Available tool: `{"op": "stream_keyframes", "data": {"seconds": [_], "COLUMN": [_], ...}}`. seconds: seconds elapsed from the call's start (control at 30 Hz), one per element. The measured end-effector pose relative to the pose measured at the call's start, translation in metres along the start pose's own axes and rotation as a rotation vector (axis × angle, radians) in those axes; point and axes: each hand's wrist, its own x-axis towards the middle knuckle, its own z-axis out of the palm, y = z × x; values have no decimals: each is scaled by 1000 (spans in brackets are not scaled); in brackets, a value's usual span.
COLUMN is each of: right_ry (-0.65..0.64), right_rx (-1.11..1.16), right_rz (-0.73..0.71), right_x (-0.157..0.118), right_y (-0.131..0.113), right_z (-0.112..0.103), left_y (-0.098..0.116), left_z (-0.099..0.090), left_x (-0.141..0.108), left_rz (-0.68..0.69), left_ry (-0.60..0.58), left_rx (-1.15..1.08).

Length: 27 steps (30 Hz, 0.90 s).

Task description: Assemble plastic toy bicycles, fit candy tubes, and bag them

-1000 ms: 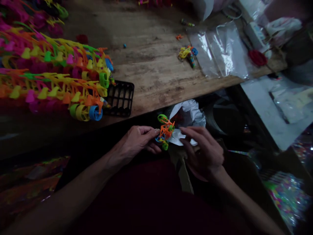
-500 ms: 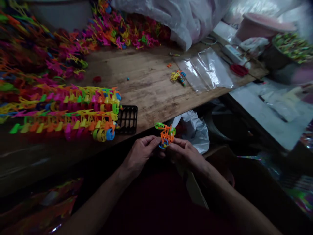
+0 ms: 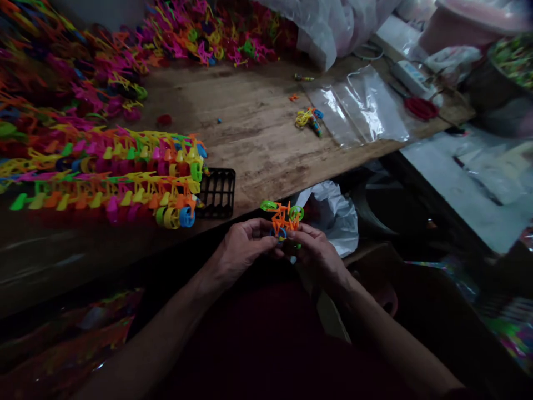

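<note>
Between my two hands, just off the front edge of the bench, is a small orange plastic toy bicycle (image 3: 280,218) with green wheels and a blue ring-shaped part low on it. My left hand (image 3: 245,244) pinches it from the left, thumb near the blue part. From the right, the fingers of my right hand (image 3: 318,250) close on its lower side, and a bit of green shows by the fingertips. Left of my hands, rows of similar colourful toys (image 3: 125,194) stand packed together beside a black slotted tray (image 3: 219,193).
A heap of bright plastic parts (image 3: 200,33) covers the back left of the wooden bench (image 3: 254,144). Clear plastic bags (image 3: 366,111) lie to the right, near a yellow-and-blue toy (image 3: 308,119). A white plastic bag (image 3: 333,216) hangs below the edge, behind my right hand.
The toy bicycle has turned slightly in my fingers, and its right green wheel shows more fully. Both hands still hold it. The camera view has shifted a little.
</note>
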Motion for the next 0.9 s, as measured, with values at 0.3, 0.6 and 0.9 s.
{"op": "stream_keyframes", "data": {"seconds": [0.3,0.6,0.9], "right_ry": [66,80,100], "right_rx": [-358,-295,-113], "right_rz": [-90,-155,-25], "right_x": [-6,-7,-12], "right_y": [-10,1,33], "right_z": [1,2,5], "left_y": [-4,-7,-26], "left_z": [5,5,-5], "left_x": [3,1,1], "left_rz": [-63,-40,-166], "left_ry": [101,69,-27], "left_rx": [24,-17,-97]}}
